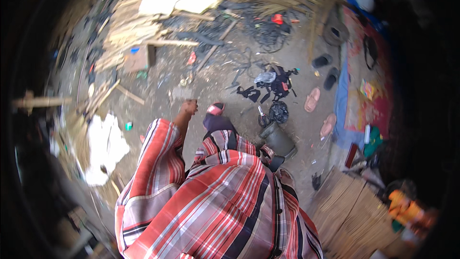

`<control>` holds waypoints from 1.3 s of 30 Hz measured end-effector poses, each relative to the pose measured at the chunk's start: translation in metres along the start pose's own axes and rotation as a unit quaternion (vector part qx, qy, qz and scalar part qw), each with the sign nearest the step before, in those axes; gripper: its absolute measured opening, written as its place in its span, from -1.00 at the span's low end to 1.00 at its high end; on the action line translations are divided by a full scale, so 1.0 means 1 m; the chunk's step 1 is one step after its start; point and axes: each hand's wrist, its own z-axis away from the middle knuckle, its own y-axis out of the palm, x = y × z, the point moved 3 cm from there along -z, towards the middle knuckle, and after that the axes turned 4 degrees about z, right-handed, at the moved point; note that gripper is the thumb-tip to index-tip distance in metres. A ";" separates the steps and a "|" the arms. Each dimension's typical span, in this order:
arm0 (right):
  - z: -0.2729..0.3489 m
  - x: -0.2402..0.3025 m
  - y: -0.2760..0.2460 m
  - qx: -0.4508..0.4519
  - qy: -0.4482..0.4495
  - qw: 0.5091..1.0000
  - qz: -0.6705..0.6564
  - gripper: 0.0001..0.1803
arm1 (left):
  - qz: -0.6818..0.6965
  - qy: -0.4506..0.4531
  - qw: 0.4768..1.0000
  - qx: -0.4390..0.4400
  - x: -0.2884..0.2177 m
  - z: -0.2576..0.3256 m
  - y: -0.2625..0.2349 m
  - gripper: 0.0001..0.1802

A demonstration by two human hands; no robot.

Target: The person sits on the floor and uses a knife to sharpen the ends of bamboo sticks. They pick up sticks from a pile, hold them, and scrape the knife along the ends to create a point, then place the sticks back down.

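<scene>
left hand (189,107): the fingers are curling inward into a loose fist; the frame is blurring here, so it cannot be told whether anything is sitting inside the curl. the hand is extending forward over the bare grey dirt ground (211,86), at the end of a sleeve of red, white and dark striped cloth (160,153).

right hand: it is staying out of sight behind the striped cloth, so its finger state cannot be told.

nearest items: a red-and-white sandal on a foot (215,109) is lying just beside the left hand, toward the right. a pair of dark-handled scissors (262,119) is resting on the ground further right, just above a dark olive cylindrical container (278,139) that is lying tilted beside the knee. a heap of black scrap strips and cloth (273,84) is sitting beyond the scissors.

surroundings: crumpled white sheet material (103,146) is lying to the left of the sleeve. pale wooden sticks and splints (127,24) are piling up at upper left. two pink sandals (320,112) are lying on the ground well apart to the right, near the edge of a red patterned mat (369,96). bundles of thin tan sticks (354,211) are lying at lower right.
</scene>
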 end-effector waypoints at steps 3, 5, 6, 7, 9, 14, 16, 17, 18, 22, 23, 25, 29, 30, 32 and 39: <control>-0.005 -0.003 -0.080 0.093 0.064 0.990 -0.081 -0.62 | 0.023 -0.002 0.998 -0.055 0.125 0.068 0.037 -0.50; 0.003 0.009 -0.160 -0.003 0.110 0.986 0.126 -0.57 | -0.309 0.133 0.939 0.065 0.186 0.123 0.083 -0.49; 0.003 0.012 -0.186 -0.024 0.119 0.984 0.130 -0.54 | -0.470 0.248 0.843 0.075 0.215 0.154 0.106 -0.49; 0.003 0.013 -0.213 -0.046 0.127 0.982 0.135 -0.49 | -0.481 0.174 0.849 0.129 0.244 0.172 0.126 -0.42; -0.008 0.017 -0.253 -0.076 0.165 0.982 0.057 -0.45 | -0.429 0.216 0.869 0.115 0.275 0.203 0.141 -0.39; -0.030 0.054 -0.268 -0.123 0.101 0.987 0.023 -0.42 | -0.054 -0.027 0.998 -0.015 0.325 0.260 0.122 -0.46; -0.028 0.077 -0.237 -0.098 0.076 0.991 0.042 -0.41 | 0.064 -0.087 0.994 -0.026 0.326 0.268 0.110 -0.53; -0.023 0.090 -0.221 -0.095 0.062 0.992 0.061 -0.41 | 0.106 -0.104 0.989 -0.021 0.326 0.271 0.104 -0.50; -0.017 0.096 -0.195 -0.065 0.060 0.994 0.063 -0.41 | 0.147 -0.137 0.980 0.000 0.327 0.275 0.097 -0.45; 0.001 0.096 -0.078 0.039 0.046 0.988 0.143 -0.44 | 0.198 -0.062 0.978 -0.031 0.324 0.270 0.021 -0.39; 0.008 0.092 -0.059 0.060 0.052 0.981 0.175 -0.45 | 0.230 -0.053 0.970 -0.057 0.330 0.277 0.006 -0.38; 0.019 0.083 -0.025 0.088 0.064 0.970 0.217 -0.48 | 0.276 -0.047 0.955 -0.096 0.347 0.297 -0.019 -0.37; 0.027 0.085 0.030 0.114 0.068 0.958 0.253 -0.49 | 0.337 -0.079 0.927 -0.143 0.392 0.336 -0.057 -0.36; 0.027 0.087 0.042 0.119 0.067 0.956 0.258 -0.49 | 0.348 -0.098 0.919 -0.156 0.406 0.346 -0.062 -0.36; 0.026 0.096 0.059 0.127 0.048 0.955 0.264 -0.54 | 0.350 -0.153 0.909 -0.168 0.434 0.366 -0.057 -0.38; -0.003 0.103 0.100 0.154 0.021 0.942 0.296 -0.55 | 0.328 -0.230 0.903 -0.155 0.478 0.415 -0.032 -0.38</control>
